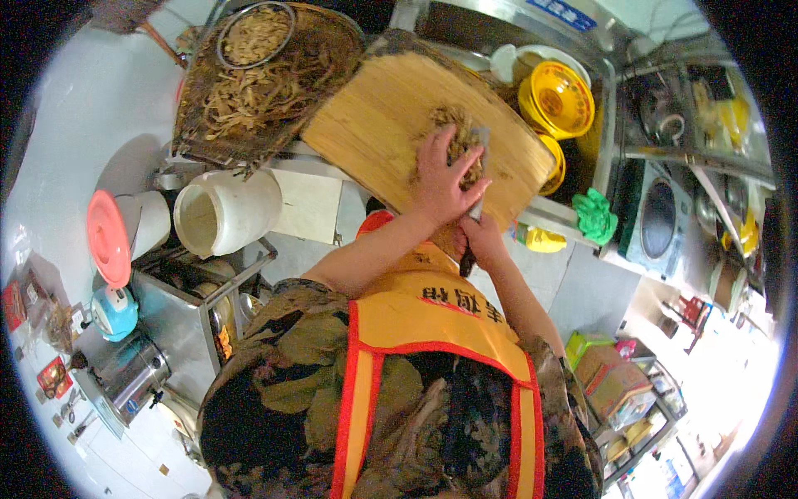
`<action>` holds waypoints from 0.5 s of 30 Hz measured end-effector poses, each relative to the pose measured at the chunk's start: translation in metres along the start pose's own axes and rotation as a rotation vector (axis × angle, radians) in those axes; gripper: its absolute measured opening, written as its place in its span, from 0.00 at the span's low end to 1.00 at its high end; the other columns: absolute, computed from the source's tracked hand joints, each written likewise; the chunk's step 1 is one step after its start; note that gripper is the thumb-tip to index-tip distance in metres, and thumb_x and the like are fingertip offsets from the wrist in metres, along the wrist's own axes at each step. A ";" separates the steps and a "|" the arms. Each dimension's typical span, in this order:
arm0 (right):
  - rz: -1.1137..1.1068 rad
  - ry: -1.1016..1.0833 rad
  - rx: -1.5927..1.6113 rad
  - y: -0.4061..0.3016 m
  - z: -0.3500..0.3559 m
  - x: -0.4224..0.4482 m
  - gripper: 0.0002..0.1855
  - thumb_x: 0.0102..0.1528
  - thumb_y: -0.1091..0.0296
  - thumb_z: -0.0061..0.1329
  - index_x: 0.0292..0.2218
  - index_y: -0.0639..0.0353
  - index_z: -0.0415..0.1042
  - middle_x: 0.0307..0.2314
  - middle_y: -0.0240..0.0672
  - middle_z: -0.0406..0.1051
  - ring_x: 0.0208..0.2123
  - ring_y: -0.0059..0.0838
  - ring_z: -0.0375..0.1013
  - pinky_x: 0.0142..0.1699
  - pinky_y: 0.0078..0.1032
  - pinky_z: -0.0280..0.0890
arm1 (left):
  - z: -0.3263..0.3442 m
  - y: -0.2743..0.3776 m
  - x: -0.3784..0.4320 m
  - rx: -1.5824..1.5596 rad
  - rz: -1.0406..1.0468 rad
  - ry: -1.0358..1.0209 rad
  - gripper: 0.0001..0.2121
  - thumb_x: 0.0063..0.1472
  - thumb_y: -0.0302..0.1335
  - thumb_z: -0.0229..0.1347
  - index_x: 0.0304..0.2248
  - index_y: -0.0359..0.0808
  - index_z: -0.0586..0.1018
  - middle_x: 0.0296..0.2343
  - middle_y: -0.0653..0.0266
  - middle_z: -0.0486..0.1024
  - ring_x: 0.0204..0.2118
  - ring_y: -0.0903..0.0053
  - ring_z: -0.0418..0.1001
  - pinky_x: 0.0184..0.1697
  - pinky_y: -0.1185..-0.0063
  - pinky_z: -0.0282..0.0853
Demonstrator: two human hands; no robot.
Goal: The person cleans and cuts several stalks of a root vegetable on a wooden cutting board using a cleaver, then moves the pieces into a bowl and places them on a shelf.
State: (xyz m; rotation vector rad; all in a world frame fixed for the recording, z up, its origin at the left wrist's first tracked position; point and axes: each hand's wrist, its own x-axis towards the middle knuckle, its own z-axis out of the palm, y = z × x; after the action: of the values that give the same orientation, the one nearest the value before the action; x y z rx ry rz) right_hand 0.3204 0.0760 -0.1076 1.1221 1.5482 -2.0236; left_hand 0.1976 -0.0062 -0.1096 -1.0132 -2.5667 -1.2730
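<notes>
My right hand [483,242] is closed around the dark handle [466,267] of a knife. Its grey blade [482,138] lies edge-on over the wooden cutting board [368,118], pointing away from me. With fingers spread, my left hand [444,178] rests over a small heap of chopped brown food [450,118], its fingertips close to the blade. Whether those fingertips touch the blade I cannot tell. Part of the heap is hidden under the left hand.
Left of the board, a dark woven tray [193,140] holds brown strips [240,112] and a round basket of pieces [259,34]. Yellow bowls [558,100] stand to the right, near a green plastic bag [594,215]. A white bucket [230,212] sits below the tray.
</notes>
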 end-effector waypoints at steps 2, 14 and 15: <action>0.016 -0.045 0.028 -0.007 0.005 -0.006 0.10 0.56 0.68 0.40 0.24 0.58 0.58 0.12 0.33 0.58 0.12 0.28 0.60 0.17 0.27 0.56 | -0.012 0.001 0.004 -0.063 0.038 0.063 0.22 0.50 0.40 0.59 0.45 0.43 0.73 0.50 0.48 0.58 0.52 0.49 0.55 0.55 0.55 0.50; 0.050 -0.061 0.046 -0.073 0.066 -0.014 0.11 0.55 0.71 0.38 0.22 0.60 0.57 0.10 0.33 0.56 0.10 0.28 0.58 0.17 0.26 0.56 | -0.080 -0.025 0.043 -0.117 -0.003 0.100 0.24 0.47 0.35 0.62 0.45 0.44 0.72 0.50 0.54 0.57 0.54 0.48 0.51 0.53 0.56 0.53; 0.039 -0.074 0.064 -0.081 0.078 -0.012 0.10 0.55 0.72 0.38 0.22 0.60 0.57 0.10 0.33 0.56 0.10 0.28 0.58 0.17 0.26 0.56 | -0.091 -0.031 0.049 -0.106 -0.007 0.093 0.24 0.47 0.35 0.62 0.45 0.44 0.72 0.50 0.54 0.57 0.54 0.48 0.51 0.53 0.56 0.53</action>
State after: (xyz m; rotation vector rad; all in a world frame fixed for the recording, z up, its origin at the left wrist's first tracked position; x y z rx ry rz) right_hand 0.2427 0.0290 -0.0399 1.0796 1.4238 -2.0781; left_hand 0.1235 -0.0618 -0.0539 -0.9399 -2.4592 -1.4352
